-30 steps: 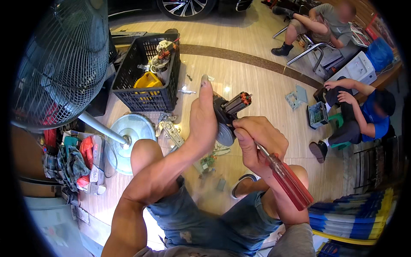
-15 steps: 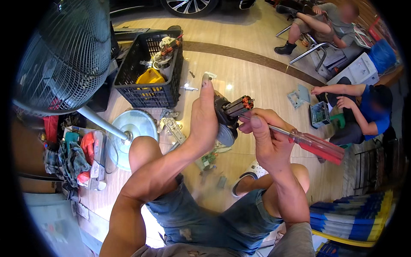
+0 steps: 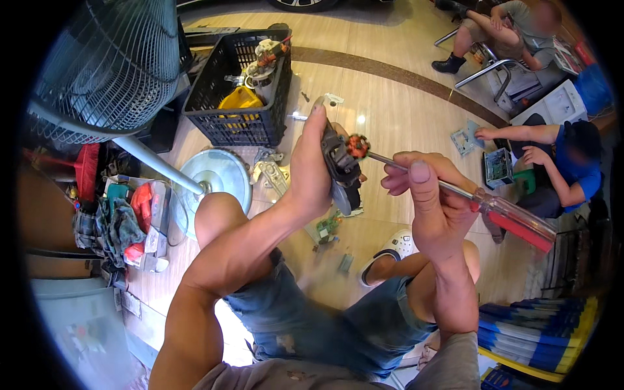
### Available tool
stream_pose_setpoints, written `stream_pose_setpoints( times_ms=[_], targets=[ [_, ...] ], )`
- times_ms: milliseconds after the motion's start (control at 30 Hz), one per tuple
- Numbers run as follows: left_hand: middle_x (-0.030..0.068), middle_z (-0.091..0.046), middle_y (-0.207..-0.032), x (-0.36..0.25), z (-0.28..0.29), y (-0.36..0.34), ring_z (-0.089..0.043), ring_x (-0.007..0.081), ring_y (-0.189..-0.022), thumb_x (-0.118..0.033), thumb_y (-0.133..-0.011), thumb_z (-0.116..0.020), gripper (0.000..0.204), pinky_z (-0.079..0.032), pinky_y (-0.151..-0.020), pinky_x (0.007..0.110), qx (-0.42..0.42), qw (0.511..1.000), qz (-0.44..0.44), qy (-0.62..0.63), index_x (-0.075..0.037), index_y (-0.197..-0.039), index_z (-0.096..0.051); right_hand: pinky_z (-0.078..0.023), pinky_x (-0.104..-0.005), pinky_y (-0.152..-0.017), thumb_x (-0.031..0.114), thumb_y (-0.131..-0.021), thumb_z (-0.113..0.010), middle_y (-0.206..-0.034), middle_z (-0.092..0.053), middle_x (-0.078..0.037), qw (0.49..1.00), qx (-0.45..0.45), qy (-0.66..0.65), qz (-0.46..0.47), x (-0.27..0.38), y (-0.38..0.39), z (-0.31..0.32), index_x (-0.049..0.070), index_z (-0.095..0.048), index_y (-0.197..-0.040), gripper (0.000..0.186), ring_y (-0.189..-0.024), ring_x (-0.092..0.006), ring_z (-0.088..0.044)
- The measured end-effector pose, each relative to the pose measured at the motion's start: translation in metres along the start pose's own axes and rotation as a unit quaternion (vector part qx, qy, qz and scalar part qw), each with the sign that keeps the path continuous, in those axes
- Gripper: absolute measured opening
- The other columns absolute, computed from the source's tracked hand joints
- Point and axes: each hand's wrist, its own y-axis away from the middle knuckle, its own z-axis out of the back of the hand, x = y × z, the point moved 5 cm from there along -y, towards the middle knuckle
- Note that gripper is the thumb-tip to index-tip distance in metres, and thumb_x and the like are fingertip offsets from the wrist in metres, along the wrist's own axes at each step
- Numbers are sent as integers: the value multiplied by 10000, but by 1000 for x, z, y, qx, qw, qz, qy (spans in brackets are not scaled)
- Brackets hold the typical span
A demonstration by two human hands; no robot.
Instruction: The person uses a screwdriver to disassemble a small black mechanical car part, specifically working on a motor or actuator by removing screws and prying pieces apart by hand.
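Motor part [image 3: 342, 170], probably a fan's, sits clasped in the left hand [image 3: 311, 170] above open floor, while the right hand [image 3: 432, 207] grips a red-handled screwdriver [image 3: 484, 207] touching its copper end.

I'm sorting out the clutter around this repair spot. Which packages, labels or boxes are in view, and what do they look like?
White carton: far right on the floor, boxy, beside a seated person.
Small open box: right, before the person in blue, pale teal, rectangular.
Flat blue-and-yellow packs: lower right, stacked.
Red-and-white packets: left by the fan base, crumpled.
No screens or signs.
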Motion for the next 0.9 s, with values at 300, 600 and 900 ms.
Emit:
stream_pose_setpoints(
  times_ms=[300, 600, 900],
  targets=[
    [50, -539, -587, 6, 2, 4, -519, 135, -475, -529, -998, -334, 564, -471, -452, 299, 14, 1000, -9, -22, -70, -733, -524, -483, -269, -635, 77, -914, -645, -813, -674, -125, 995, 11, 70, 67, 7, -7, 2, -40, -687, -916, 125, -699, -171, -627],
    [90, -508, -505, -8, 1, 3, -542, 192, -421, -557, -965, -332, 628, -476, -453, 285, 30, 976, -105, -188, -55, -624, -495, -476, -282, -732, 172, -982, -561, -874, -663, -144, 978, -32, 174, 113, 14, -22, 14, -53, -662, -919, 254, -790, -183, -624],
    [84, -546, -542, -19, -6, 6, -551, 150, -498, -474, -996, -278, 629, -432, -518, 255, 11, 958, -183, -221, -27, -642, -544, -328, -243, -510, 357, -1042, -406, -646, -466, -17, 993, -28, 110, 15, 16, -1, 3, -45, -639, -942, 475, -532, -72, -389]
  ],
)
